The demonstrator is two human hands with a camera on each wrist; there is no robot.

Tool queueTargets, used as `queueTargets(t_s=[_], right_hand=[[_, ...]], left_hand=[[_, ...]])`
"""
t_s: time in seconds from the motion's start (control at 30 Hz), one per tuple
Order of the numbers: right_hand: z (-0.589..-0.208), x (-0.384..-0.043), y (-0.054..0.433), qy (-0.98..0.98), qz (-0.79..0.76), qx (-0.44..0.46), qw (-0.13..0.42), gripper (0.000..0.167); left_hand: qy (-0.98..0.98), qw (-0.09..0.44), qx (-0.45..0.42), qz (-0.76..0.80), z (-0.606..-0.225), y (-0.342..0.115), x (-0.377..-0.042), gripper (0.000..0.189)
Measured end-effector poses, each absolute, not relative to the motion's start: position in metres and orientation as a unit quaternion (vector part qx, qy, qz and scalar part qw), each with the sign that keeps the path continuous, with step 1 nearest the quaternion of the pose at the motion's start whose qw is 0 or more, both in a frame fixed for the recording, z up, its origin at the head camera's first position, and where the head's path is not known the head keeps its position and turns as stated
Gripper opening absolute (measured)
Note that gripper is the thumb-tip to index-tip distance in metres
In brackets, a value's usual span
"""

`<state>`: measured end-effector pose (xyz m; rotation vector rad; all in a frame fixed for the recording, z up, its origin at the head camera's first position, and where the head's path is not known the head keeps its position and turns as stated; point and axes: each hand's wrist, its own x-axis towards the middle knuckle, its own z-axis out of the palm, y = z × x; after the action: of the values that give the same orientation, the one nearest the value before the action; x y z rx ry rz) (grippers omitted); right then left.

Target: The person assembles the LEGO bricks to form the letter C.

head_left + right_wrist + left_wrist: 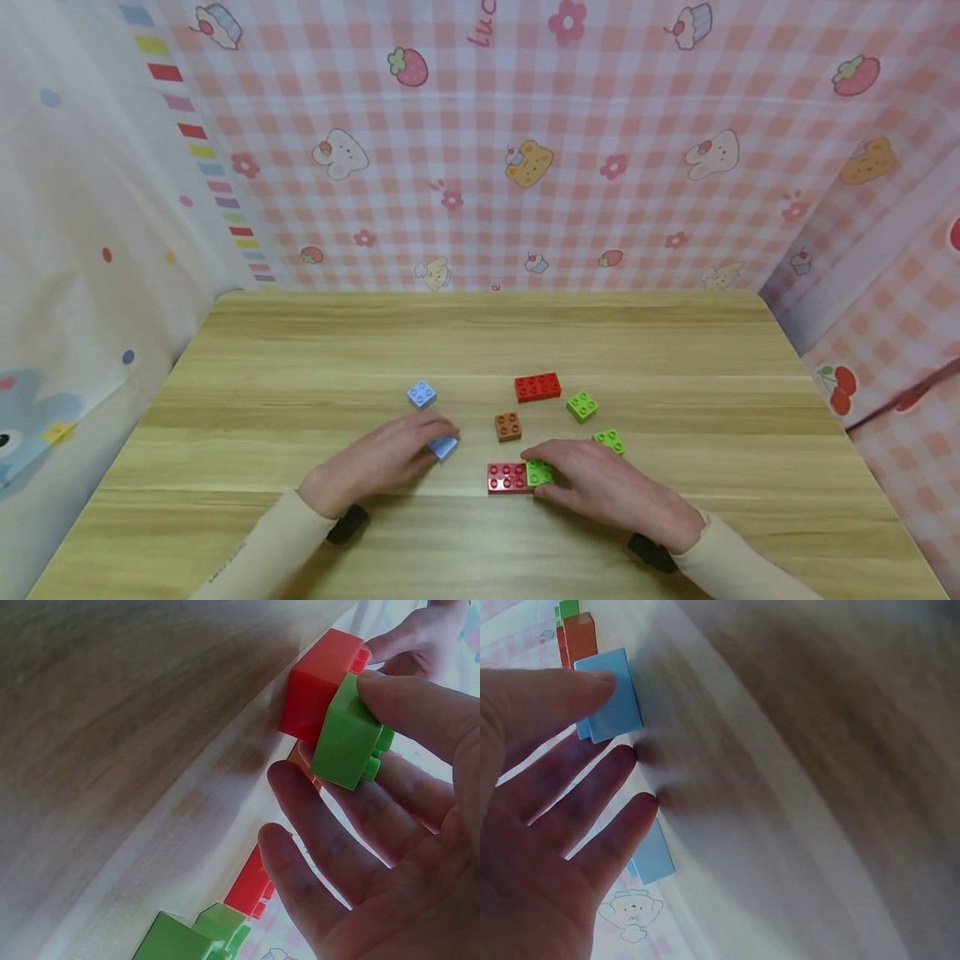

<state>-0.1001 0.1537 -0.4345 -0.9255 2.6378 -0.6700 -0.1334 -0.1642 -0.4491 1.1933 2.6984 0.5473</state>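
Observation:
My left hand [382, 457] pinches a small light blue building brick [444, 449] near the table's middle. In the left wrist view the thumb presses one face of that blue brick [615, 697], while the other fingers spread out below it. My right hand [600, 483] holds a lime green four-stud brick [539, 473] between thumb and fingers. This green brick sits at the right end of a red eight-stud brick [506, 478], covering part of it. From the right wrist, the green brick [346, 739] appears close against the red one [321, 686].
Behind the hands lie a second light blue brick [422, 394], an orange-brown brick [508, 427] and another red brick [537, 387]. Two more green bricks [582, 407] are at the right, one partly behind my right hand. A patterned curtain [480, 192] borders the wooden table [337, 333].

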Motion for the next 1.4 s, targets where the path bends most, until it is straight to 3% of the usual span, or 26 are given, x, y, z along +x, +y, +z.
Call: queueTargets(t_s=[1.4], right_hand=[[-0.434,-0.099,0.153,0.911,-0.227,-0.319,0.128,0.039]], left_hand=[[0.89,0.053,0.361,0.273,-0.438,-0.139,-0.105,0.044]])
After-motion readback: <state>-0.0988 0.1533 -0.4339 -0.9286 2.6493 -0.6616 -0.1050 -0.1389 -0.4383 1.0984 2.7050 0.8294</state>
